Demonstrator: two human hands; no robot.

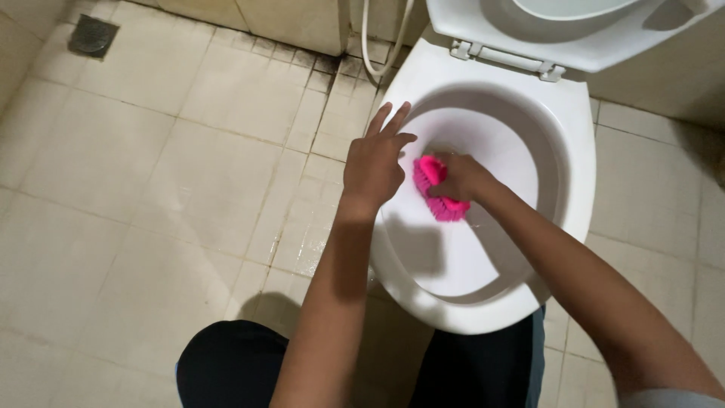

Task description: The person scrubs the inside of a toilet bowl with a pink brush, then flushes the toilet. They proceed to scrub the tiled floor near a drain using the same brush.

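The right hand (459,177) is clamped around a pink scrub brush (438,190), fingers wrapped over its back; the bristles project below and to the left of the knuckles and press against the inner wall of the white toilet bowl (453,257). The left hand (374,159) grips nothing: its fingers are spread apart (two pointing upward) and it rests at the toilet seat (578,151) rim, just left of the brush. Beige floor tiles (151,174) lie further left of this hand.
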